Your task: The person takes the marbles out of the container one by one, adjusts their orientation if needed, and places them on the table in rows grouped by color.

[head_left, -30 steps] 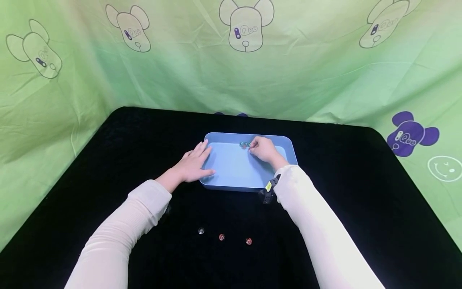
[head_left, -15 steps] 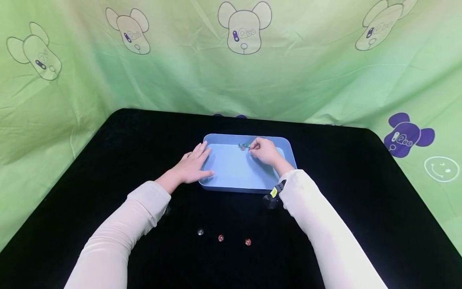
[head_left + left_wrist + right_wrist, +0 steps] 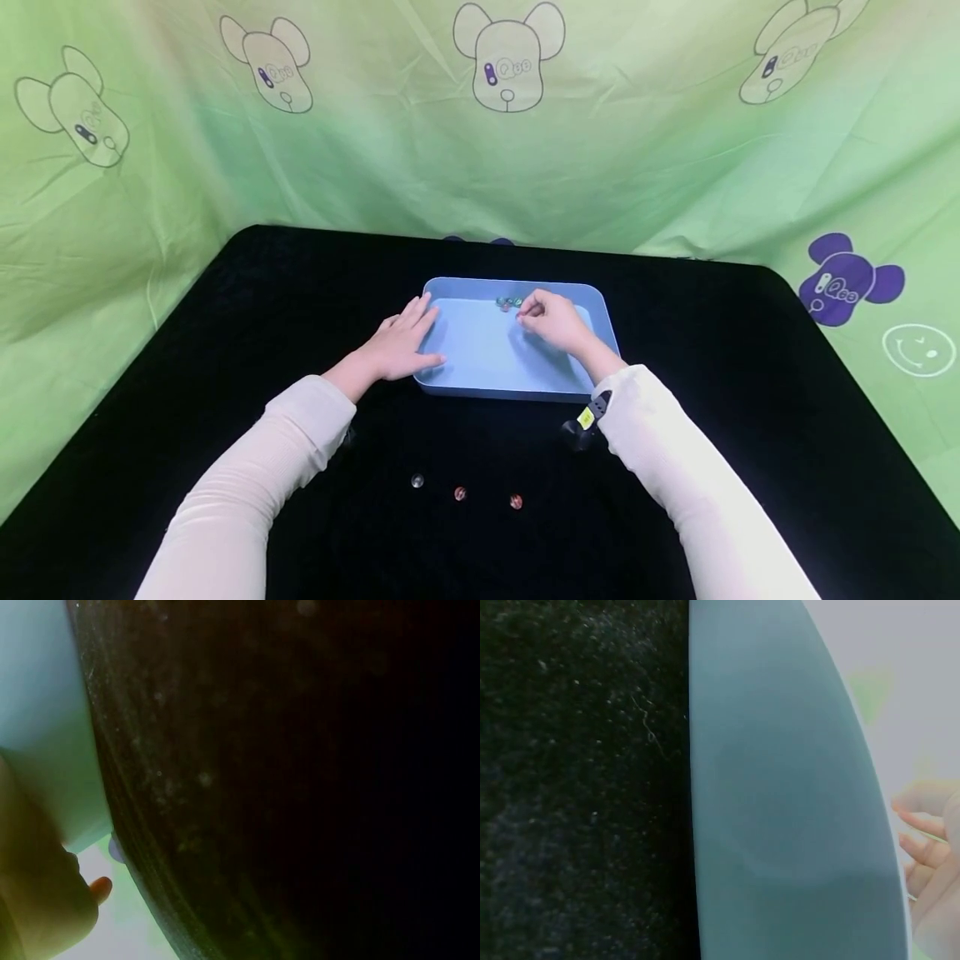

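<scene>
"How do the fingers look?"

"On the right hand (image 3: 557,323) they are bent, thumb and forefinger drawn nearly together. I can't tell whether a marble is between them; the right wrist view is washed out there. The left hand (image 3: 397,346) has its fingers straight and spread, gripping nothing, resting on the rim at 9 o'clock."

"And the marbles?"

"A small cluster of marbles (image 3: 507,303), mostly green, lies inside the blue tray (image 3: 472,390) by the 12 o'clock wall. The right fingertips are just beside it, on its 4 o'clock side; I can't say if they touch."

"What could go wrong?"

"A knuckle brushing the cluster could scatter it, since the floor looks smooth and round glass rolls easily. A loose pinch could drop whatever it might hold. If the left palm pushes down on the rim, I'd worry about the tray tipping or sliding."

"Anything in the way?"

"The right forearm crosses the tray's wall at 4 o'clock, with a black wrist device (image 3: 577,435) hanging outside at 5; it could catch that edge. Farther out on the black table (image 3: 262,333) lie a clear marble (image 3: 417,481) at 7 and two reddish ones, one (image 3: 460,494) between 6 and 7, the other (image 3: 516,502) at 6. A sleeve dragged low could sweep them off line. Past 12 hangs a green curtain (image 3: 675,167), well apart from the hands."
</scene>
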Demonstrator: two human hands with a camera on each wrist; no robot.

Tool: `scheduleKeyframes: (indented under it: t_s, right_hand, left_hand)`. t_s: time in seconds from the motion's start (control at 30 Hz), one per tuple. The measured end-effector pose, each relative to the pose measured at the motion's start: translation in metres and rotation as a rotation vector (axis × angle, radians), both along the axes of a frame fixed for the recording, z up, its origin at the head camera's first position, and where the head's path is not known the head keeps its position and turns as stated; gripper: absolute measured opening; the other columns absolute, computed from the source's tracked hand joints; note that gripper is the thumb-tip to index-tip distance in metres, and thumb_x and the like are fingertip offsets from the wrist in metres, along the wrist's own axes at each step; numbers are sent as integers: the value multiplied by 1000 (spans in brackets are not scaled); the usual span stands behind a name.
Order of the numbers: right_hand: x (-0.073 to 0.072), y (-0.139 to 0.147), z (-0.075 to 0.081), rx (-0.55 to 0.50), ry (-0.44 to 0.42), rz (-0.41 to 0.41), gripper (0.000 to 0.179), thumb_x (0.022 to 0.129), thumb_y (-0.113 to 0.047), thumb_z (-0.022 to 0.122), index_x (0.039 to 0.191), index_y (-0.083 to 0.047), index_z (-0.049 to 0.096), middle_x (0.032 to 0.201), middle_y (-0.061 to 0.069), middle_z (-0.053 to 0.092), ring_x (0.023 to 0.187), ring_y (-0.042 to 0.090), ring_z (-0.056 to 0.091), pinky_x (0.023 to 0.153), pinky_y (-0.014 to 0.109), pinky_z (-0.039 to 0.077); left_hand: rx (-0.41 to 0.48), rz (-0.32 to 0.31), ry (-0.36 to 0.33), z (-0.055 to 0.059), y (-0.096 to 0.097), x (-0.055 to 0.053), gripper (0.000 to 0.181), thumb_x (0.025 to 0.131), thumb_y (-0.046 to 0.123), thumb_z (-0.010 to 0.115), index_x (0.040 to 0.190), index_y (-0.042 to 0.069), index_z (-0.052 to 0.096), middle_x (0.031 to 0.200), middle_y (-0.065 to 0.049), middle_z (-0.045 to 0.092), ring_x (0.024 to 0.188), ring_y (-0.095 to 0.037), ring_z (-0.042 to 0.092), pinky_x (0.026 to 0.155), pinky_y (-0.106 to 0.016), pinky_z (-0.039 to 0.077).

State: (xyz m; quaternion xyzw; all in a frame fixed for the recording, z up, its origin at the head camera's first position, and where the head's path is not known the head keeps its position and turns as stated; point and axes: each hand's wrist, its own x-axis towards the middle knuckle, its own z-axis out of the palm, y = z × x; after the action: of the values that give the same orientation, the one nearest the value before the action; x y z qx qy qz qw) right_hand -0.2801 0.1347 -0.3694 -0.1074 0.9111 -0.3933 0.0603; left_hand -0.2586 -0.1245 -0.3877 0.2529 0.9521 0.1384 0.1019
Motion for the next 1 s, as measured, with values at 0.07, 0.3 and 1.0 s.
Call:
scheduleKeyframes:
  t_s: [0.07,0.3,1.0]
  right_hand:
    - [3,0,2,-4,21,10,10,82,-10,56,89,-3,55,84,9,57,72,19,53,60,28,41]
    - [15,-1,8,-17,51,33,11,81,-12,58,88,-4,56,83,8,57,73,18,50,60,28,40]
    - [44,6,12,-121,96,119,10,81,-9,59,87,-2,56,83,8,59,72,18,53,62,29,42]
  left_hand:
    - [3,2,-1,1,0,0,80,82,51,45,139,8,10,144,-6,-7,129,-19,-9,98,-46,10]
    - [4,2,2,-1,0,-1,80,82,52,45,139,7,11,144,-5,-7,129,-19,-8,98,-46,11]
    - [5,1,7,-3,1,-2,80,82,52,45,139,8,11,144,-6,-6,129,-19,-8,98,-46,12]
